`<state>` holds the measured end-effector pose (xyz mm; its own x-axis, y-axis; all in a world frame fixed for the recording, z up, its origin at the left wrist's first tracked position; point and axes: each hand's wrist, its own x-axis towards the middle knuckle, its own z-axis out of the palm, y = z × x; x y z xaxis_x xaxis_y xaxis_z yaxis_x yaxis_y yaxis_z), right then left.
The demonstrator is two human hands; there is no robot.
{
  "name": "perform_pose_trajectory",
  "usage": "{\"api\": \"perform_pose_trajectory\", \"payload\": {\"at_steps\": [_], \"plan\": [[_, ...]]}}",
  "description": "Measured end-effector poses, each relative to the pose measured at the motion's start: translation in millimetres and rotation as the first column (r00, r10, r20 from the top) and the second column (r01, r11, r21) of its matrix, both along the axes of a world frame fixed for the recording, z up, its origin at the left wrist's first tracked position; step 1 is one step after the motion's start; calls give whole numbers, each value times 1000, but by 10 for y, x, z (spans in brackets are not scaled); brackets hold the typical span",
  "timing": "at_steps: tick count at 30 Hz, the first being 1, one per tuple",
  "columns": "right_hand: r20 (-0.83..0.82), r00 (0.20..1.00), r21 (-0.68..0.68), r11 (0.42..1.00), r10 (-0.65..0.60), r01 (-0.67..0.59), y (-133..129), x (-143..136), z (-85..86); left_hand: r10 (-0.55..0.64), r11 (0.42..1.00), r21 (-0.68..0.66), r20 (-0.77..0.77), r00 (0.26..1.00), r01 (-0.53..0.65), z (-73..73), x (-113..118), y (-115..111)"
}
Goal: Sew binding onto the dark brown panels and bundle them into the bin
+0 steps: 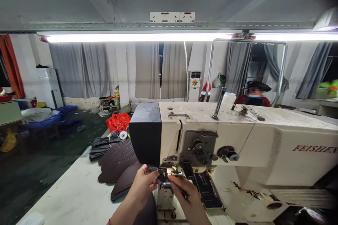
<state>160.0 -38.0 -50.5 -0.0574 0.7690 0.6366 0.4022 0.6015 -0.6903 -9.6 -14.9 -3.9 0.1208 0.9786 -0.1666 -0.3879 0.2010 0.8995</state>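
A white sewing machine [237,140] with a black end cover stands before me. Under its needle area is a small dark piece of material [162,175], its exact kind unclear. My left hand [141,184] pinches the left side of this piece between thumb and fingers. From the right, my right hand [188,195] reaches in with curled fingers at the piece's right edge, close to the presser foot. Something dark shows within the right palm, too hidden to name. Below the hands is the machine's narrow bed post [166,198].
Stacked dark curved pieces [118,160] lie on the white table [68,190] to the left, near a red plastic bag [118,122]. A phone [207,190] rests right of the needle area. Behind the machine is a person in a dark hat [257,93].
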Motion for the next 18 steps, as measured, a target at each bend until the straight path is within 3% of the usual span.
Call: {"api": "perform_pose_trajectory", "payload": {"at_steps": [7,18], "plan": [[-39,999,21,1000,12,-12,23,-10,-26,-8,1000,11,-11,1000,8,62,21,128],[-46,999,-27,999,26,-27,-27,-37,53,-12,999,33,-68,998,14,96,-56,104]]}}
